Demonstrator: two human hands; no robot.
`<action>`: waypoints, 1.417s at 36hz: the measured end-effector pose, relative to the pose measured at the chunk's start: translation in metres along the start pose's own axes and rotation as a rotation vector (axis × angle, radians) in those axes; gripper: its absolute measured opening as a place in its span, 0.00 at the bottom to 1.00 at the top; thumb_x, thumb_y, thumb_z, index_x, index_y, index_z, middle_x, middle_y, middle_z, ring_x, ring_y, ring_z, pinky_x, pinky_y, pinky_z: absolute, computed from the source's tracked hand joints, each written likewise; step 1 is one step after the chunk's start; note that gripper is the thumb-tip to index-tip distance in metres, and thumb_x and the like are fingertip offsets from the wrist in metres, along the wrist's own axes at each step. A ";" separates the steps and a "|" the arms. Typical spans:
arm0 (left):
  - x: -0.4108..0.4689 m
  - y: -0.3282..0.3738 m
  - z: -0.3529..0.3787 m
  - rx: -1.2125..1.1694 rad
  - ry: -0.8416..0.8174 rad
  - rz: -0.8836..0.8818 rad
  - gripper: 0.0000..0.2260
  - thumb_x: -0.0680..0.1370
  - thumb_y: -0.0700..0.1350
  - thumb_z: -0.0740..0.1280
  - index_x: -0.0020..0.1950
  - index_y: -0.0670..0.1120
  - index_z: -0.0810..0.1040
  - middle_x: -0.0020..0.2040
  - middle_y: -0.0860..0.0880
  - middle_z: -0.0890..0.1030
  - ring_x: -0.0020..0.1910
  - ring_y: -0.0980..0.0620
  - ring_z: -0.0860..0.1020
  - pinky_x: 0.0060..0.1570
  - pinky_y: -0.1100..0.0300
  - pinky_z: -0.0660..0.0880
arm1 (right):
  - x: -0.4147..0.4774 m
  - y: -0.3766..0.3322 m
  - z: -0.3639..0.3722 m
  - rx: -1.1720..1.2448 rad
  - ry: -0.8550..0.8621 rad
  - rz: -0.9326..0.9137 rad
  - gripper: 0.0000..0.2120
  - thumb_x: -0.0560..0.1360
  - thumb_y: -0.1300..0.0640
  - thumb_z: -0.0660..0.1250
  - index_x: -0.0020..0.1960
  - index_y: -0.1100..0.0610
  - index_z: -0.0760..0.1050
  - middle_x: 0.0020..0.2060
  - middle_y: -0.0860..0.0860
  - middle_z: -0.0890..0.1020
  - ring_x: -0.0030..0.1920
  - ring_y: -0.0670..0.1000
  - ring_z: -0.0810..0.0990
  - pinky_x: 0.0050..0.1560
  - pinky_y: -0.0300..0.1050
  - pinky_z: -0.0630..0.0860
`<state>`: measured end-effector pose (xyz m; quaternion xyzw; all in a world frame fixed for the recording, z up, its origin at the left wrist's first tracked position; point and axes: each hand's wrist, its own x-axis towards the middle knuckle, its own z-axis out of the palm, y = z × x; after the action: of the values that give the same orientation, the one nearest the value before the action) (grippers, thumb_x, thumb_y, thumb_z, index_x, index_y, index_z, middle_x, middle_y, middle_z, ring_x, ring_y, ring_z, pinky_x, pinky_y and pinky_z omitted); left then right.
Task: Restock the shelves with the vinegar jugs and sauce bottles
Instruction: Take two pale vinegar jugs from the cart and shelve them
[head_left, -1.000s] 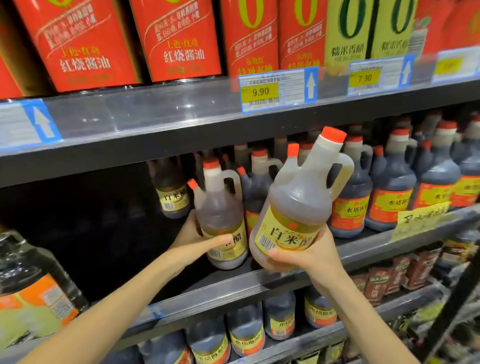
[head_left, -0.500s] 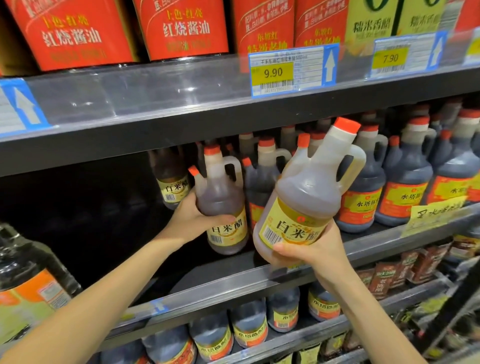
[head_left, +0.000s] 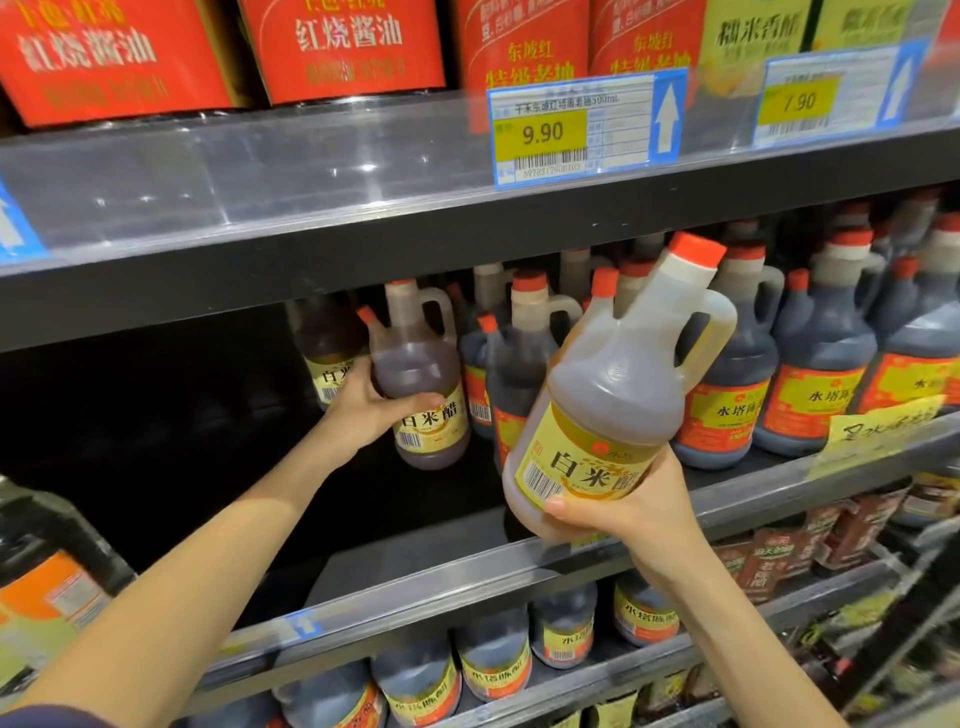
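We hold a translucent plastic jug of amber vinegar with a yellow label and orange-red cap (head_left: 613, 395) in the air, just in front of the grey metal middle shelf (head_left: 467, 566). Its long axis is tilted, with the cap toward 1 o'clock, the base toward 7 o'clock and the loop handle on the 3 o'clock side. Our right hand (head_left: 628, 514) cups the base, thumb and fingers wrapped round the lower label.

At 9 o'clock of it, deeper in the shelf, our left hand (head_left: 363, 410) grips a smaller amber jug with the same yellow label (head_left: 421, 395), its fingers curled round the body. This jug is nearly upright, with its cap near 12 o'clock. We cannot tell whether its base touches the shelf.

Directly behind the held jug and on toward 3 o'clock, dark vinegar jugs with red-orange labels (head_left: 821, 374) stand crowded together, filling that stretch of shelf. At 12 o'clock the upper shelf's clear plastic guard (head_left: 260, 171) carries a yellow 9.90 price tag (head_left: 582, 130), under red-labelled bottles (head_left: 104, 57). At 6 o'clock more dark jugs (head_left: 493, 660) stand on the lower shelf.
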<state>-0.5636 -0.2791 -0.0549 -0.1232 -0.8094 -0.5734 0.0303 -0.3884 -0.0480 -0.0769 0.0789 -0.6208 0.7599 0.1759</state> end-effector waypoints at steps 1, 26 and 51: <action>0.003 -0.003 -0.002 -0.005 -0.002 0.008 0.50 0.48 0.62 0.82 0.65 0.43 0.71 0.59 0.47 0.80 0.59 0.49 0.78 0.59 0.45 0.76 | 0.000 0.000 0.000 0.000 -0.003 0.002 0.27 0.55 0.73 0.76 0.52 0.62 0.76 0.44 0.53 0.86 0.46 0.51 0.85 0.41 0.39 0.80; -0.002 0.003 0.018 -0.052 0.122 -0.073 0.42 0.56 0.55 0.80 0.66 0.43 0.71 0.60 0.47 0.79 0.60 0.50 0.77 0.60 0.51 0.75 | -0.007 0.001 -0.002 -0.101 -0.034 0.046 0.34 0.53 0.69 0.79 0.58 0.62 0.74 0.48 0.54 0.85 0.50 0.52 0.84 0.44 0.40 0.80; -0.135 0.080 0.016 0.132 -0.229 0.399 0.35 0.59 0.45 0.81 0.61 0.58 0.69 0.54 0.67 0.77 0.57 0.69 0.76 0.51 0.76 0.71 | -0.005 0.020 0.046 -0.261 -0.142 -0.016 0.38 0.53 0.66 0.82 0.61 0.61 0.72 0.54 0.51 0.83 0.57 0.48 0.81 0.52 0.42 0.79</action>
<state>-0.4131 -0.2613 -0.0121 -0.3426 -0.8029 -0.4843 0.0589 -0.3958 -0.0971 -0.0872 0.1137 -0.7246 0.6637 0.1466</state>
